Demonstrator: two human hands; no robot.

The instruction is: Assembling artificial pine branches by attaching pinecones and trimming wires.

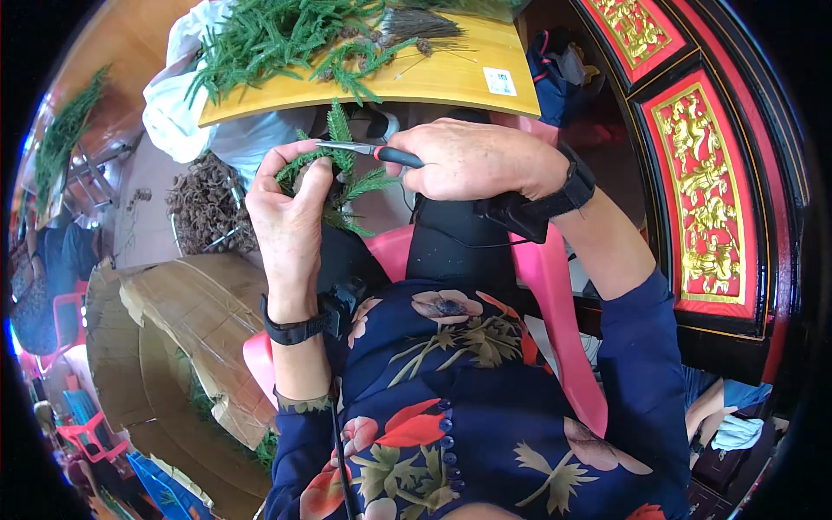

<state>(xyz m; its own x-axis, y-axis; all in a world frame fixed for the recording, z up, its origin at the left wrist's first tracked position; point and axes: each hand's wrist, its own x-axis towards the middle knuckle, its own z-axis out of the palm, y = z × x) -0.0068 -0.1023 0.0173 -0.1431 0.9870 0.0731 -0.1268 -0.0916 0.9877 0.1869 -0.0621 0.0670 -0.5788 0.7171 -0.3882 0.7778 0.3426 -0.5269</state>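
My left hand (290, 208) is closed round the base of a green artificial pine sprig (368, 184), whose needled branches fan out to the right of the fingers. My right hand (477, 156) grips a pair of pliers (397, 156) with black and red handles. Their slim metal jaws point left, reaching across the sprig to my left fingertips. What the jaws pinch, if anything, is too small to tell. Both hands are raised over my lap, just in front of the table edge.
On the yellow table (442, 84) lie heaped green sprigs (260, 43), small pine cones and a bundle of thin dark stems (420, 26). A pile of brown cones (208, 204) sits at left, behind a torn cardboard box (195, 295). Carved red-gold panels (706, 199) stand at right.
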